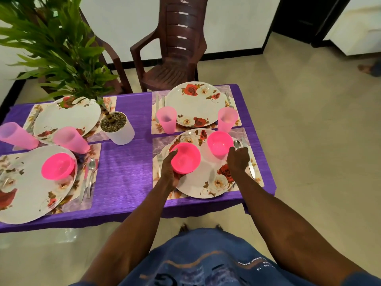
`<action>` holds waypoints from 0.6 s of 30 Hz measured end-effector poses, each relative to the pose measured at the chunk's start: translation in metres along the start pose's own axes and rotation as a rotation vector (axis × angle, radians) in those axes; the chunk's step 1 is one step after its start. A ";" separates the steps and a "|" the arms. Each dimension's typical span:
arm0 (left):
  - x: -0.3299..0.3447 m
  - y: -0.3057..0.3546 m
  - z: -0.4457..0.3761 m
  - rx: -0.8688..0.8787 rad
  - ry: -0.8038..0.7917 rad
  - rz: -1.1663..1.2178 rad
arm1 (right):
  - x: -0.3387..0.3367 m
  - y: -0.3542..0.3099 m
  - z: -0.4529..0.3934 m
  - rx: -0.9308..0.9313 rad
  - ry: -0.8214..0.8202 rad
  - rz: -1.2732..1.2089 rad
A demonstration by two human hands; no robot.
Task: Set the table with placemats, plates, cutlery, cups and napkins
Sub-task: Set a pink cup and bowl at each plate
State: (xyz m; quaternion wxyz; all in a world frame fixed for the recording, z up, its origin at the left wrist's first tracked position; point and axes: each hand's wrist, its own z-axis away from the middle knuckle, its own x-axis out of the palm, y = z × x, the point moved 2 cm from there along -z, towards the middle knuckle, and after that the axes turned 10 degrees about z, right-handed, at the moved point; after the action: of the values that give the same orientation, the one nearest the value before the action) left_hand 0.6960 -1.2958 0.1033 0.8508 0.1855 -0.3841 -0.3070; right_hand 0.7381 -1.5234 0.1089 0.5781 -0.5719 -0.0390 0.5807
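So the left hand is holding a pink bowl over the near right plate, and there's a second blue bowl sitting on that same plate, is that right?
Not quite. The second bowl is pink, not blue, as the head view shows. The rest holds: the left hand grips a pink bowl over the near right plate, and the second one sits on that same plate.
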 end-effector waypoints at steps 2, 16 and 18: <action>0.008 -0.007 0.000 0.009 -0.037 -0.036 | -0.006 0.002 0.006 -0.024 -0.003 -0.058; 0.123 -0.133 0.025 -0.248 -0.288 -0.226 | -0.104 0.041 -0.040 -0.166 -0.094 -0.118; 0.149 -0.159 0.020 -0.230 -0.257 -0.264 | -0.129 0.054 -0.060 -0.176 -0.113 -0.123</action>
State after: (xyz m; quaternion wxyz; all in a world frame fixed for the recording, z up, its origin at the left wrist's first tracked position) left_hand 0.6969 -1.5148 0.1087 0.7627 0.0951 -0.4241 -0.4789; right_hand 0.7053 -1.6706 0.1295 0.5571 -0.5834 -0.1570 0.5698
